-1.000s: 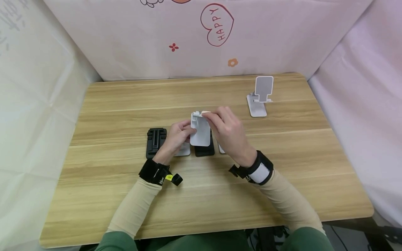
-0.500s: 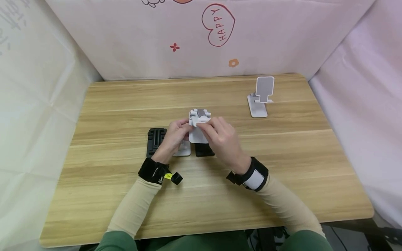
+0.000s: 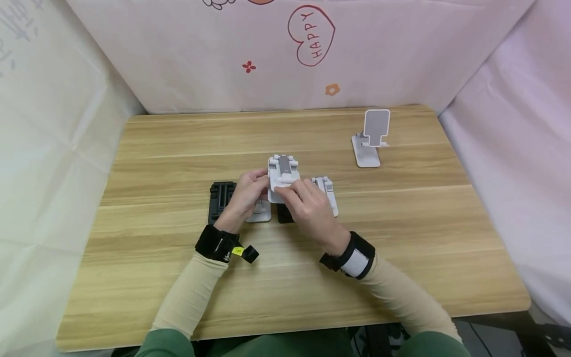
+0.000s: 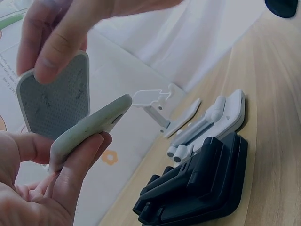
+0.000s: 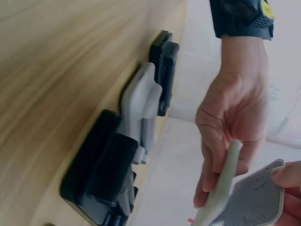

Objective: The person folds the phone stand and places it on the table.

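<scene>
My left hand (image 3: 247, 197) grips the base of a white folding phone stand (image 3: 283, 171), held up over the middle of the table. In the left wrist view, that base (image 4: 89, 123) sits between thumb and fingers. The right hand (image 3: 315, 212) pinches the edge of the stand's grey-padded plate (image 4: 59, 101). Seen from the wrists, plate and base stand at an angle to each other, joined at the hinge end. Below the hands lie a black folded stand (image 3: 284, 214) and a white one (image 3: 261, 213), each partly hidden.
A second black folded stand (image 3: 220, 199) lies left of my left hand, and another white folded one (image 3: 329, 192) lies just right of my right hand. Toward the back right of the wooden table (image 3: 428, 238), an unfolded white stand (image 3: 367, 152) stands upright. Printed cloth (image 3: 285, 89) hangs behind.
My right hand has moved down toward me, swinging the stand's upper part over its base. The white folded stand at right has come out from behind that hand. My left hand keeps its grip.
</scene>
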Action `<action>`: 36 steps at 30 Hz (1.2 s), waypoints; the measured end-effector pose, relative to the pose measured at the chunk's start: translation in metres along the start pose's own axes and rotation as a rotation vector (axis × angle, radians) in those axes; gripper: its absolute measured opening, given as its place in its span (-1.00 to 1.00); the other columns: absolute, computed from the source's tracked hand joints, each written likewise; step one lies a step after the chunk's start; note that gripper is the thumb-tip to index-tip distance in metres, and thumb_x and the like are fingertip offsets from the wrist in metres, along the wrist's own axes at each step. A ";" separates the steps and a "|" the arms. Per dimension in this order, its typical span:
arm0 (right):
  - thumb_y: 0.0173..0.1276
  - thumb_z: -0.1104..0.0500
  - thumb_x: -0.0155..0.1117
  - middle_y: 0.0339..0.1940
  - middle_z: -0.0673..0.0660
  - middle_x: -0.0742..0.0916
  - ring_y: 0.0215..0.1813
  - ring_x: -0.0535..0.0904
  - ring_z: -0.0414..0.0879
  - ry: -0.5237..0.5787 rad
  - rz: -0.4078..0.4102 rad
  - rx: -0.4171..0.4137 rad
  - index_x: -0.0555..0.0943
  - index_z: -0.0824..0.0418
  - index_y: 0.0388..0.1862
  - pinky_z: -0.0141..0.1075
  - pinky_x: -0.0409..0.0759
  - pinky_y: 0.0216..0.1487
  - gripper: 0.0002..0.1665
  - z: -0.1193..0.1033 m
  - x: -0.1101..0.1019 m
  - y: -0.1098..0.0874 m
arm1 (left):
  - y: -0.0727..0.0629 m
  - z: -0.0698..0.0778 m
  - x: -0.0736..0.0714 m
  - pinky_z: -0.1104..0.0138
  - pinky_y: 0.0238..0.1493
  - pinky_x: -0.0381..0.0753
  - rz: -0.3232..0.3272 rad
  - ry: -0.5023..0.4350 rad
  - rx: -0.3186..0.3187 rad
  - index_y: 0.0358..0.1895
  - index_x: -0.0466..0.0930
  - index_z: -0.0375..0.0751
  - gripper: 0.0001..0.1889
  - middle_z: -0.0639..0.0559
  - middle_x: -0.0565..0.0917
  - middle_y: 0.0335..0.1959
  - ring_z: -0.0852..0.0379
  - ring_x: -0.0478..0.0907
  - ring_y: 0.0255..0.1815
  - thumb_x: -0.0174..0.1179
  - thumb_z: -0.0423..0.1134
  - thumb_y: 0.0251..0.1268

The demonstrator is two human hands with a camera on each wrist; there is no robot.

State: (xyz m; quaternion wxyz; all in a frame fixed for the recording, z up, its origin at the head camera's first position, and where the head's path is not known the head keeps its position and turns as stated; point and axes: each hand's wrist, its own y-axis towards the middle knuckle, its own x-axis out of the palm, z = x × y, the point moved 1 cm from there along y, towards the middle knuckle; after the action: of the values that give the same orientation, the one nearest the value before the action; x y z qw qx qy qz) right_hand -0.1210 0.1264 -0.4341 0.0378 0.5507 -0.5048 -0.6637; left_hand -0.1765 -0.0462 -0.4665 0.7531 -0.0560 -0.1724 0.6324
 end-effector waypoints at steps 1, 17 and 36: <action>0.35 0.40 0.40 -0.36 0.14 0.61 -0.39 0.46 -0.02 -0.005 -0.002 -0.003 0.75 0.32 -0.08 -0.34 0.46 -0.47 -0.82 0.000 0.001 -0.001 | 0.000 0.000 0.000 0.39 -0.25 0.78 0.000 -0.005 -0.002 0.44 0.40 -0.44 -0.51 -0.41 0.64 0.20 0.21 0.78 -0.27 0.04 -0.39 0.51; 0.31 0.35 0.46 -0.33 0.13 0.63 -0.36 0.47 -0.03 0.041 -0.005 0.030 0.74 0.29 -0.08 -0.31 0.48 -0.41 -0.79 0.000 0.007 -0.005 | 0.000 0.000 0.000 0.44 -0.30 0.76 -0.002 -0.053 -0.024 0.44 0.40 -0.43 -0.52 -0.43 0.62 0.22 0.25 0.77 -0.32 0.05 -0.38 0.53; 0.55 0.23 0.22 0.05 0.32 0.63 0.03 0.55 0.02 0.737 0.120 0.719 0.46 0.47 0.29 -0.25 0.57 0.05 -0.54 0.036 0.022 -0.006 | -0.003 0.008 -0.007 0.43 -0.21 0.75 -0.016 -0.126 -0.046 0.55 0.25 -0.37 -0.46 -0.36 0.55 0.34 0.26 0.77 -0.23 0.03 -0.32 0.61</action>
State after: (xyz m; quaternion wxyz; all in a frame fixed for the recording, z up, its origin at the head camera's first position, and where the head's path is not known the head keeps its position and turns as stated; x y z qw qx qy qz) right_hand -0.1542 0.1380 -0.4578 0.0596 0.6962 -0.6847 -0.2071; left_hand -0.1775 -0.0552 -0.4592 0.7442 -0.0322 -0.2342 0.6247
